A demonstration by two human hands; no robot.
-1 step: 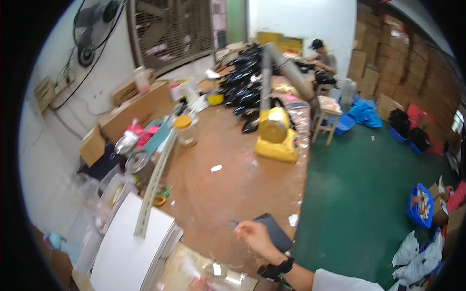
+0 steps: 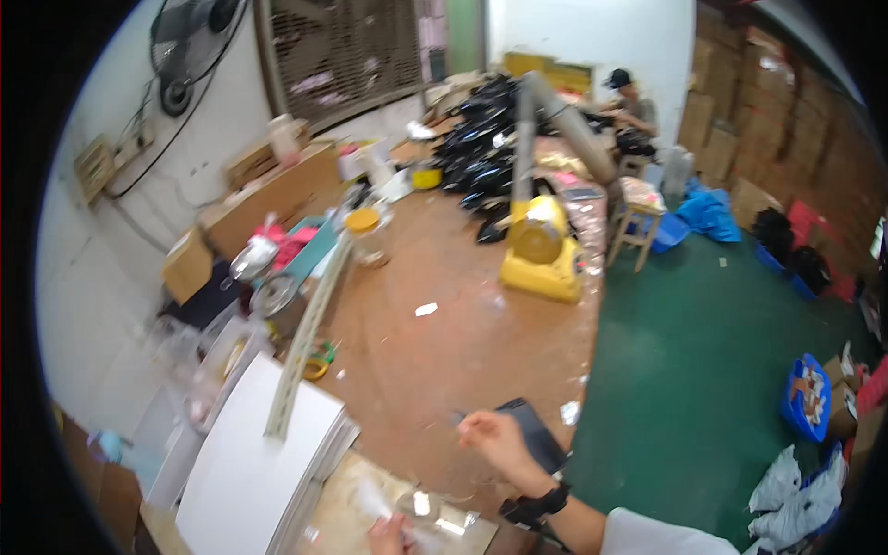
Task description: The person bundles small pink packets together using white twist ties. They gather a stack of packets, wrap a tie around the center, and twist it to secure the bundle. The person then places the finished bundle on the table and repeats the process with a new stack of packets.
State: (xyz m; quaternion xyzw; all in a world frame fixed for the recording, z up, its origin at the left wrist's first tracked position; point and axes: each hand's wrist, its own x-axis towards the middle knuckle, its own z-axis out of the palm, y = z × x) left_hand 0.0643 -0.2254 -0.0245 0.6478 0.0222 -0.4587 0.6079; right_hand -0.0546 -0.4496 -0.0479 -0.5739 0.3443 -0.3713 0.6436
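Note:
My right hand (image 2: 504, 449) is raised over the near right part of the brown tabletop (image 2: 444, 361), its fingers curled together. A tiny greyish tip shows at the fingertips, too blurred to name. A black strap is round that wrist, and a dark flat phone-like object (image 2: 538, 435) lies just beyond the hand. My left hand (image 2: 388, 535) shows only partly at the bottom edge, its fingers closed. At its fingertips is a whitish, see-through wisp (image 2: 372, 498), perhaps plastic film, over a pale board (image 2: 342, 527). Beside it lies a clear shiny piece (image 2: 453, 523).
To the left, a slotted metal strip (image 2: 310, 342) lies across a stack of white sheets (image 2: 250, 444). Farther off stand a yellow-lidded jar (image 2: 365, 236), a yellow machine (image 2: 541, 254) with a pipe, and piled black bags (image 2: 476, 139). Another person (image 2: 634, 116) sits at the back.
The view has shifted slightly, so the scene sits a little right. My left hand shows more at the bottom edge; my right hand keeps its pose.

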